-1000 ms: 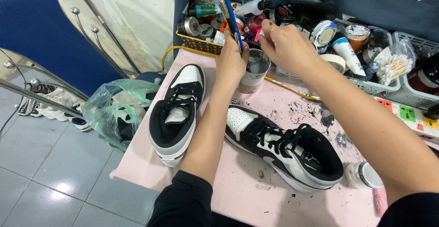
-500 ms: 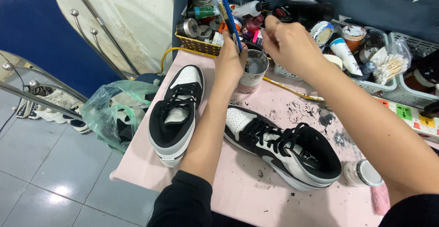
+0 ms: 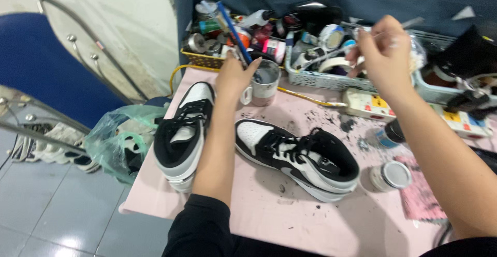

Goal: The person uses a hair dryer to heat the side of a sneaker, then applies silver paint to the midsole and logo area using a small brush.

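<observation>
Shoes come first: a black and white lace-up shoe (image 3: 184, 133) lies on the pink table (image 3: 259, 210), and its twin shoe (image 3: 300, 156) lies just right of the arm. The left hand (image 3: 235, 76) grips a long blue-handled brush (image 3: 234, 26) beside a grey paint-stained mug (image 3: 264, 81). The right hand (image 3: 385, 55) pinches a thin stick (image 3: 409, 24) above the white plastic basket (image 3: 323, 78).

1. A black-and-white sneaker (image 3: 182, 133) lies just left of the left forearm.
2. A second sneaker (image 3: 300, 156) lies between the forearms.
3. A small white-lidded jar (image 3: 391, 175) stands below the right hand.
4. A green plastic bag (image 3: 116, 140) hangs far left.
</observation>
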